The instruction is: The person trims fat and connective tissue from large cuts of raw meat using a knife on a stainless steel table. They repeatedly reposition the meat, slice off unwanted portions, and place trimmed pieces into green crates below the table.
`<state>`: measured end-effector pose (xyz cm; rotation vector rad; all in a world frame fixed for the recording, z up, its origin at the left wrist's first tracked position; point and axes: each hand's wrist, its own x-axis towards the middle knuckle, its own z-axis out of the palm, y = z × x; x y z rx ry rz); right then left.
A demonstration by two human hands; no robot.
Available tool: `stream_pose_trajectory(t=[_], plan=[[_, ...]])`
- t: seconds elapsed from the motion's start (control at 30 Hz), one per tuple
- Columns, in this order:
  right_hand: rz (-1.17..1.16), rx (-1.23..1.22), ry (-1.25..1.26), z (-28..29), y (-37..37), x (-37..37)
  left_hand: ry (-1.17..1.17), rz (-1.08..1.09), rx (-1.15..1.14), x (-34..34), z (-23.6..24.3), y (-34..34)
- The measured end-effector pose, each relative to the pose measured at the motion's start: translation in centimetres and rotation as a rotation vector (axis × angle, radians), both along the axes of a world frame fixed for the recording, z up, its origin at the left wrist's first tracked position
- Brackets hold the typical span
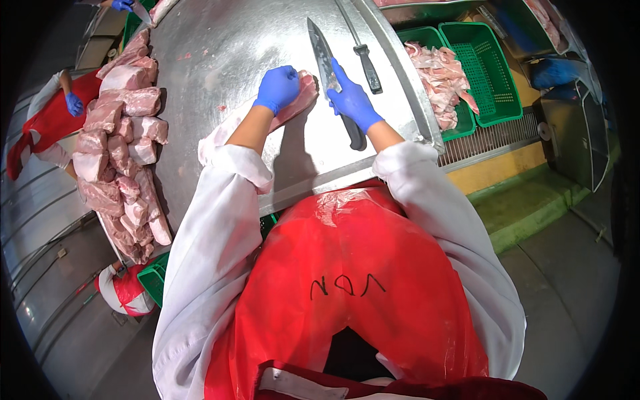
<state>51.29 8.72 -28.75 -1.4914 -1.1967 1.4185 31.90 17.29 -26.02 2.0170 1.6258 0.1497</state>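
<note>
Slanting toward one another: a meat strip (300, 99) on the left, a knife (321, 57) on the right

The strip is lying on the metal table (207, 67), its long axis running from near left to far right, passing under the left hand (279, 88) and forearm. Its far end is pointing toward the blade, just left of it. The knife is slanting the other way, its tip aiming far left and its handle butt near right. The left hand is being the nearer one to the meat; the right hand (353, 101) is covering the knife where blade meets handle.

The left hand is sitting curled, knuckles up; whether its fingers are pinching the meat, I cannot tell. The right hand is extending a finger along the blade, but how firmly it is gripping is not showing.

The strip is looking soft and moist, pink with a paler near end. The blade is tapering, smooth and grey, and the handle is showing matt black. Beyond the right hand, a sharpening steel (367, 69) is lying with its dark handle nearer the person. Blocky pink meat pieces (120, 137) are heaping up at the left, while a perforated green plastic crate (490, 80) is standing at the right beside thin, crumpled trimmings (437, 77).
</note>
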Motion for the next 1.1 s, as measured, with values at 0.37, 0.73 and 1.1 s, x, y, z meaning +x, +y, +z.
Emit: stream_pose_trajectory(t=[0.37,0.73,1.1], plan=[[0.222,-0.226,0.132,0.3,-0.1,0.0,0.198,0.224,0.534,-18.1,-5.2,-7.8],[0.141,-0.156,0.080,1.3,-3.8,-1.5,0.315,0.223,0.540,-16.3,-5.7,-7.3],[0.194,-0.225,0.082,1.8,-4.2,-3.7,0.355,0.210,0.486,-16.9,-6.5,-7.2]])
